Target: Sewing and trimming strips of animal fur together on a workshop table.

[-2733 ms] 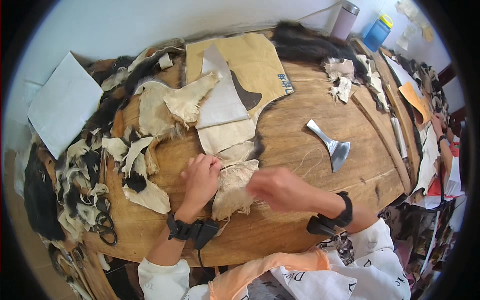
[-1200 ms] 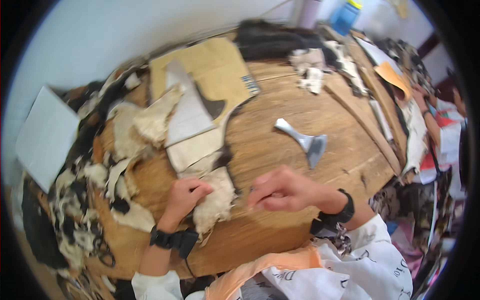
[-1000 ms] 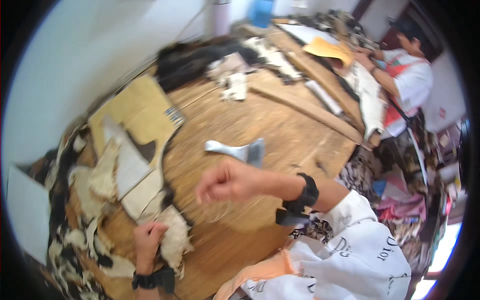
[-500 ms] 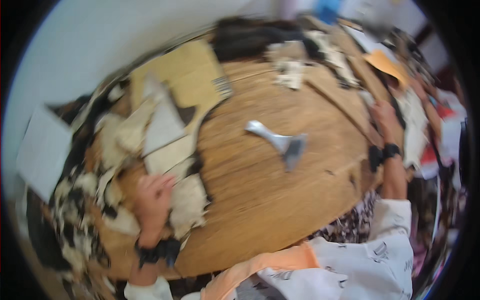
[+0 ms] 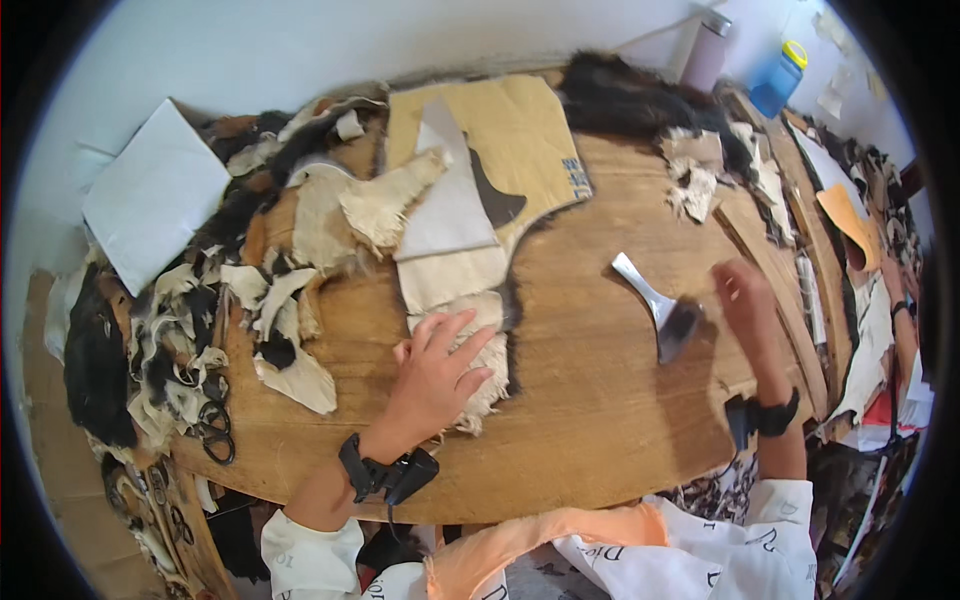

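**While the left hand pins the fur piece, the right goes for the scraper**

While the left hand lies flat with fingers spread on the pale fur piece at the near middle of the desk, the right hand hovers open just right of the metal scraper, gripping nothing. Hand is motion-blurred; looks apart from the tool, can't tell for sure.

Step, as I read it: hold-down is set, tool pickup under way. Next move calls for closing the right hand on the scraper's narrow handle end, which points far-left, while the left keeps the fur from sliding.

Surface: round wooden desk, bare grain in the near-right half.
- Far middle: tan cardboard pattern with a grey paper pattern lying on it.
- Left: heap of cream and black fur scraps; scissors at the near-left edge.
- Far: dark fur pelt.
- Far left, off the desk: white sheet.

Room: pale wall; grey flask and blue bottle far right; cluttered second bench along the right.
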Motion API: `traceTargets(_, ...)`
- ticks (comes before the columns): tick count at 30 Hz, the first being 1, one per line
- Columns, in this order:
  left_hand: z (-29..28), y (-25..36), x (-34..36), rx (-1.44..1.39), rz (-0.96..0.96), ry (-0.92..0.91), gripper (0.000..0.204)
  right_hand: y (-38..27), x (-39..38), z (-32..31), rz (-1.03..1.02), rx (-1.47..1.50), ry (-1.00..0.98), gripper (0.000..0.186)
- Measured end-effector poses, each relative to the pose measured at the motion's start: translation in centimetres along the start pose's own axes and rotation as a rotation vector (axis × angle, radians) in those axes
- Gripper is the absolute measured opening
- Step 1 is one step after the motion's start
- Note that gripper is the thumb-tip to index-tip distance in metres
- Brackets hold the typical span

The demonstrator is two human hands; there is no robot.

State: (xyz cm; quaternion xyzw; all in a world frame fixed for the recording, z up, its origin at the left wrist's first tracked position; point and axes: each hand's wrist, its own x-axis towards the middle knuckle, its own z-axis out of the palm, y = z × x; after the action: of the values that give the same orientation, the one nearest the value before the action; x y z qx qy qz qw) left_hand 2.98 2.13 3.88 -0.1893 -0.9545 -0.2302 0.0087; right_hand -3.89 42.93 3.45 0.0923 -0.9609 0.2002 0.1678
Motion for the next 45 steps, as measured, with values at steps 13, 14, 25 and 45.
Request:
traceTargets(13,-3.8,-15.9,6.3,0.420,-0.026,0.198,0.047,-6.5,0.9,4.1,0.194,0.213,-0.375,0.032)
traceTargets(14,-4.1,-17.0,6.2,0.336,-0.004,0.166,0.053,-6.2,0.9,4.1,0.182,0.237,-0.386,0.032)
traceTargets(25,-8.7,-17.7,5.6,0.521,-0.375,-0.059,0.048,-8.0,0.6,2.6,0.184,0.022,-0.179,0.017)
traceTargets(45,-3.9,-12.2,13.7,-1.341,-0.506,0.076,0.059,-7.7,-4.0,-0.4,0.234,-0.035,-0.063,0.023)
